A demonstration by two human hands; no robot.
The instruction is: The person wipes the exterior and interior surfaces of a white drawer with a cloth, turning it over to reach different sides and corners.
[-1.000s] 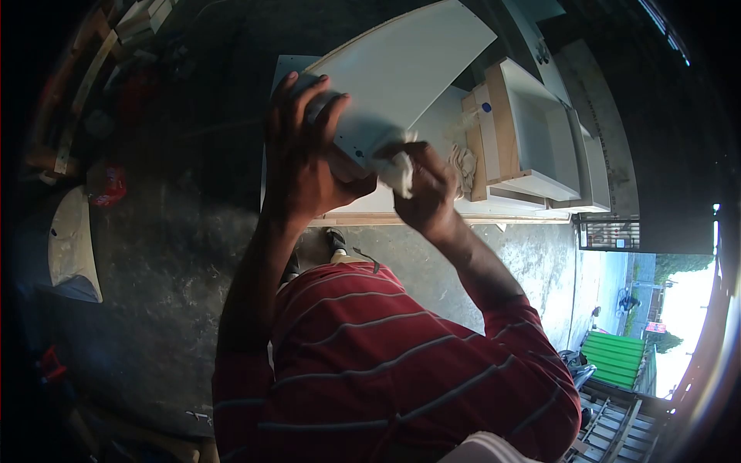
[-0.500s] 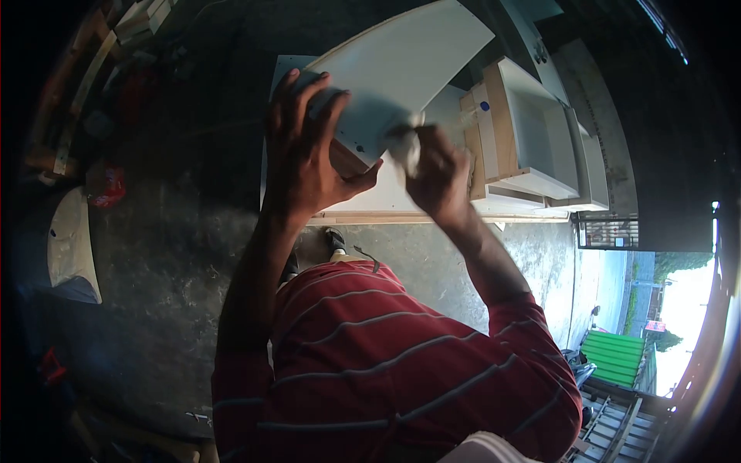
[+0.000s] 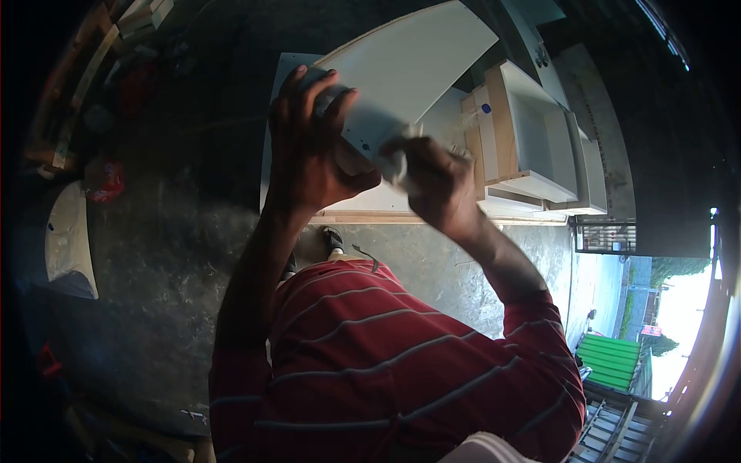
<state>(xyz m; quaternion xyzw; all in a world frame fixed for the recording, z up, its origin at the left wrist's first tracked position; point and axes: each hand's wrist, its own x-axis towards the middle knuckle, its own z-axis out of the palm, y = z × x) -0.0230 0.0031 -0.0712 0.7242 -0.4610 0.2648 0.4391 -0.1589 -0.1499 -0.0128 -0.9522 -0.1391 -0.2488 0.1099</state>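
Observation:
A long white panel (image 3: 417, 65) with small dark holes near its close end lies at a slant over other white boards. My left hand (image 3: 305, 150) grips that close end, fingers bent over the far edge and thumb at the near side. Closed around a crumpled whitish cloth (image 3: 399, 166), my right hand (image 3: 444, 181) is at the panel's near right corner. The cloth is partly hidden by the fingers and slightly blurred.
White drawer boxes (image 3: 532, 147) with wooden sides stand right of the panel. A clear bottle with a blue cap (image 3: 485, 109) lies beside them. On the floor at left are a curved pale piece (image 3: 69, 243) and a red packet (image 3: 108, 181). A green container (image 3: 610, 359) shows outside.
My right hand has moved slightly down with the cloth, along the panel's end. My left hand has shifted a little right, its thumb lower, still on the panel.

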